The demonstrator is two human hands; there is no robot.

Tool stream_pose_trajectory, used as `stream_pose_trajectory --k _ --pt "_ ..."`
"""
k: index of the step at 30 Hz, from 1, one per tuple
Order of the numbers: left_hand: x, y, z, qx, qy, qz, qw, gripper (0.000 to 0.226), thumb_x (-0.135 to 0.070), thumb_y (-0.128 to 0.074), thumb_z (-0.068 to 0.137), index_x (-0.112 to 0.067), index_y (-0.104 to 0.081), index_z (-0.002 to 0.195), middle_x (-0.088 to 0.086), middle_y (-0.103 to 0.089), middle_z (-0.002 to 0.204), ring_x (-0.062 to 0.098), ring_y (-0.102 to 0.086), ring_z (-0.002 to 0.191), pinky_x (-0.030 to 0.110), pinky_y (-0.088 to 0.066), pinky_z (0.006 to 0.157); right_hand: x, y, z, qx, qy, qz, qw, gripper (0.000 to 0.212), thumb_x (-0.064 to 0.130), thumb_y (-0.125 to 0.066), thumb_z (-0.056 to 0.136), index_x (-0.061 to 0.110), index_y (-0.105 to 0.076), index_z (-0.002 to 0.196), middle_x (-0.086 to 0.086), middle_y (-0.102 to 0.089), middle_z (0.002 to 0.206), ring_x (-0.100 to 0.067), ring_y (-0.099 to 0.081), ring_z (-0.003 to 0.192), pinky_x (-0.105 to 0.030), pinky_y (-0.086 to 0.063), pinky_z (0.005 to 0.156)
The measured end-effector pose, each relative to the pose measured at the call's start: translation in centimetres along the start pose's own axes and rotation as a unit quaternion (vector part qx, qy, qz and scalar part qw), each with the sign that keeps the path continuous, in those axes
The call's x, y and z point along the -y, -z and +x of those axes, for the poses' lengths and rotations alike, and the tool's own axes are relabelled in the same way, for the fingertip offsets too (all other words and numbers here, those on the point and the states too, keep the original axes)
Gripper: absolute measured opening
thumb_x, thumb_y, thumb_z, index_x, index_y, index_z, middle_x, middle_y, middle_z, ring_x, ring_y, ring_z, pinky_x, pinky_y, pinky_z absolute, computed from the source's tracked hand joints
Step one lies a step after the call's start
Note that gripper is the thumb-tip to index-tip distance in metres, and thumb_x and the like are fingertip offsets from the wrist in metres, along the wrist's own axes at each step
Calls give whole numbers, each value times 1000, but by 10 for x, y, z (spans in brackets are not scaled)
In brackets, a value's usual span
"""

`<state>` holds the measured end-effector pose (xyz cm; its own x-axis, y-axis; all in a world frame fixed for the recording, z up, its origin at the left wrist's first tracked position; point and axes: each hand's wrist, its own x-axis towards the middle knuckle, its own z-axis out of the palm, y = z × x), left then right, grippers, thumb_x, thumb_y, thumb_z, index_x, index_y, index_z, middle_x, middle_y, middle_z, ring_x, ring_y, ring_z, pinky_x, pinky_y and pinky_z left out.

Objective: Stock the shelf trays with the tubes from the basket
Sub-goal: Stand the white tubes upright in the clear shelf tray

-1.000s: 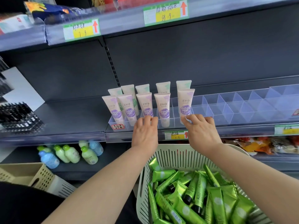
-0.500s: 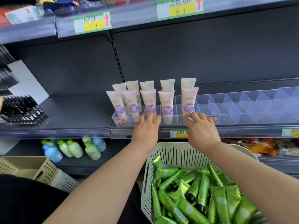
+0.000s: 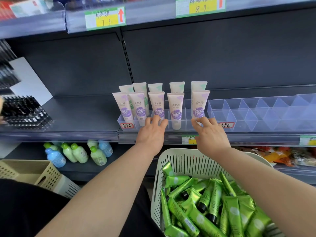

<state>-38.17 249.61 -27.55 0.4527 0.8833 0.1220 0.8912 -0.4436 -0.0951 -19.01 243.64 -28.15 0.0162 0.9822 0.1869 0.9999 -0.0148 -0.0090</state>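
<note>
I am reaching both arms up from the bottom of the frame toward the dark grey metal shelf (image 3: 82,113) at mid-height. My left hand (image 3: 151,134) is lying palm down just left of centre, fingers loosely spread and nearly straight, and its fingertips (image 3: 156,118) are touching the front wall of the clear plastic divided tray (image 3: 185,124), right at the foot of the middle tube in the front row. My right hand (image 3: 211,135) is sitting just right of centre, fingers also spread and only slightly bent, and its fingertips (image 3: 203,119) are resting against the base of the rightmost front tube; it is not wrapping round anything. The pale cream tubes with purple labels (image 3: 176,108) are standing upright in that tray, with a second row behind them. The glossy green squeeze tubes (image 3: 203,218) are lying piled in the white slotted plastic basket (image 3: 186,152) at the lower right, below both wrists and well apart from my fingers. A second clear divided tray (image 3: 259,115) is stretching away to the right edge, beside my right hand. At the lower left, small green and blue bottles (image 3: 78,153) are standing on the shelf beneath, with a beige perforated plastic bin (image 3: 25,170) nearer the corner.
</note>
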Motion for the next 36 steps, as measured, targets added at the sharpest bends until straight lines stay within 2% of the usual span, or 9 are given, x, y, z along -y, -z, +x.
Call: stream_pose_trajectory --k 20,26,31,36 --pt "45 -7 -6 -3 48 20 999 76 -1 -63 78 -20 -25 141 10 -23 141 31 -30 125 35 -51 84 41 -4 27 21 51 -30 998 69 25 -50 91 20 -13 150 -1 -27 148 -26 -32 123 -32 -37 93" --pt "36 -1 -5 23 53 36 998 72 -5 -62 80 -15 -25 141 14 -25 140 33 -33 125 38 -47 93 34 0 26 31 76 -41 996 74 19 -55 90 20 -11 150 1 -24 150 -24 -32 127 -34 -36 98" --pt "16 1 -10 29 59 54 996 72 -9 -64 77 -12 -27 138 15 -30 137 33 -33 126 40 -36 104 17 2 11 36 72 -14 997 74 14 -54 89 18 -11 150 2 -16 156 -21 -15 143 -35 -25 111" --pt "-22 3 -10 21 -9 47 999 71 -3 -60 77 -13 -30 141 12 -32 139 32 -29 132 44 -30 109 -11 3 -10 32 40 -18 998 72 16 -48 92 17 -8 152 2 -6 159 -20 -2 147 -38 -17 116"
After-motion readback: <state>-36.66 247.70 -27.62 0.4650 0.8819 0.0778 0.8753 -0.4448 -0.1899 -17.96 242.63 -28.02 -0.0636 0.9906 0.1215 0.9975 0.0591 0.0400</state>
